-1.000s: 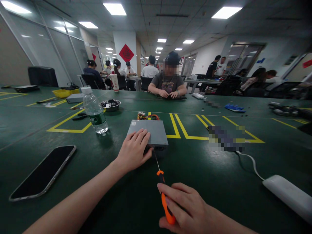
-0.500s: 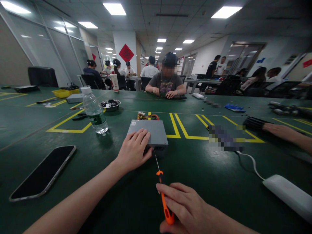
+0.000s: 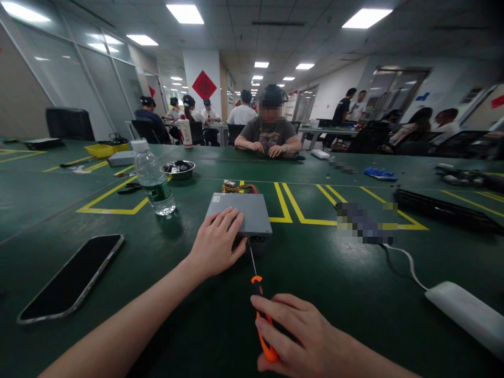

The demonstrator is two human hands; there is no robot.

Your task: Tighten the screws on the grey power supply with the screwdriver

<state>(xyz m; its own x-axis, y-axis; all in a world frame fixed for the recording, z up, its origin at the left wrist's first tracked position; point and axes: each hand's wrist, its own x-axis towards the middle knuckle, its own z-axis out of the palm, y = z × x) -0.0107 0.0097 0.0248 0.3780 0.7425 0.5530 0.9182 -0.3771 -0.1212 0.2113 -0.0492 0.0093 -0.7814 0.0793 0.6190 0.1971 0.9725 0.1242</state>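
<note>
A grey metal box (image 3: 255, 212) with a bundle of coloured wires (image 3: 246, 188) behind it rests on the green table. My left hand (image 3: 219, 242) lies over its left front part, fingers on the top and thumb at the front face. My right hand (image 3: 293, 333) is closed round the orange and black handle of a screwdriver (image 3: 258, 286). The screwdriver's shaft points away from me, and its tip meets the lower front edge of the box beside my left thumb. What the tip touches there is too small to tell.
A water bottle (image 3: 155, 181) and a metal bowl (image 3: 179, 169) stand left of the box, a phone (image 3: 73, 278) nearer. At right are a white power strip (image 3: 464, 312) and a black part (image 3: 444, 207). A person (image 3: 270, 126) sits opposite.
The screwdriver handle has turned a little in my right hand. Another person's hand at the right edge has left the black part and gone out of view. My left hand stays in place.
</note>
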